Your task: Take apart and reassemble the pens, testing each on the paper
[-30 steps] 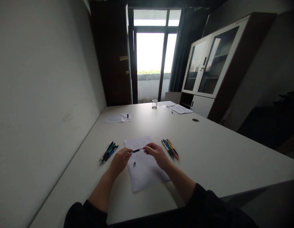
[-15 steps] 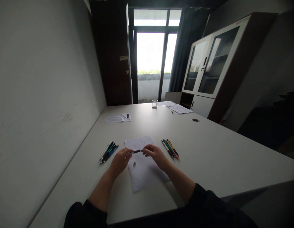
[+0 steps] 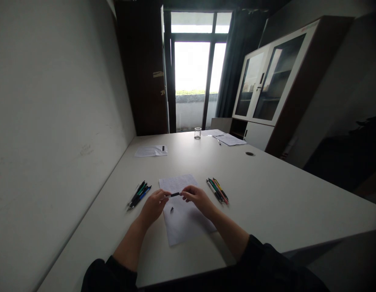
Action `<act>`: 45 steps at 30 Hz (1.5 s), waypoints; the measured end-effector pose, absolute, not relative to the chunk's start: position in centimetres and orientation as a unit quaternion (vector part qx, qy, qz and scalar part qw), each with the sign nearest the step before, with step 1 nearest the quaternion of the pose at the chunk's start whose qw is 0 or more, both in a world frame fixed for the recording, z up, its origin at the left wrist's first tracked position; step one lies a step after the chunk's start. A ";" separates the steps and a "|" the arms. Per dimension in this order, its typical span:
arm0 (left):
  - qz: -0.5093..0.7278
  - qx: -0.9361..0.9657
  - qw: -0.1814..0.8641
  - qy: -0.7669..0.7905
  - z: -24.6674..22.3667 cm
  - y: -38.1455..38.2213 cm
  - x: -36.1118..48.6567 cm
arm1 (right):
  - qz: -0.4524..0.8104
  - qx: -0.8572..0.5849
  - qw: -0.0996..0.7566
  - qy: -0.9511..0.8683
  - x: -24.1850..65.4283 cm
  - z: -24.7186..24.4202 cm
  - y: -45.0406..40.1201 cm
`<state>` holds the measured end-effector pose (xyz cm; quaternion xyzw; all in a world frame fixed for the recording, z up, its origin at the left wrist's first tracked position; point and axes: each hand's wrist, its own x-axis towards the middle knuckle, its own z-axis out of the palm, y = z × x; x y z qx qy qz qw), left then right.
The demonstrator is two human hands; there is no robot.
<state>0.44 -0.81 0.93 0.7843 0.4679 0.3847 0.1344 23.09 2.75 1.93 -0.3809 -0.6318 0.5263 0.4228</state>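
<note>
Between my two hands, a pen barrel (image 3: 175, 194) with a dark grip section is held level above a sheet of paper (image 3: 184, 231). The fingers of my left hand (image 3: 156, 205) pinch its left end. At the right end, the fingertips of my right hand (image 3: 198, 198) are closed on the pen; any small part inside them is hidden. On the paper below my hands lies a small dark, shiny pen tip (image 3: 172, 209). Handwriting covers the sheet's upper part.
Several pens (image 3: 139, 195) lie left of the paper, and another pen group (image 3: 217, 190) lies right. Farther back on the white table (image 3: 267, 194) are a clear bag (image 3: 150, 151), a glass jar (image 3: 197, 133), a paper stack (image 3: 232, 140) and a cable hole (image 3: 250, 154).
</note>
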 end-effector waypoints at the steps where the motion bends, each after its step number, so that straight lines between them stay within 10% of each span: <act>1: 0.383 0.785 0.134 0.469 0.9 -0.8 0.4 | 0.525 -0.380 0.423 -0.633 23.1 1.9 2.7; 22: 0.408 0.761 0.091 0.496 0.3 -0.2 0.1 | 0.110 -0.262 0.233 -0.930 22.5 0.3 1.4; 45: 0.394 0.768 0.098 0.495 0.5 -0.4 0.2 | 0.059 -0.224 0.240 -0.943 21.7 -1.8 2.4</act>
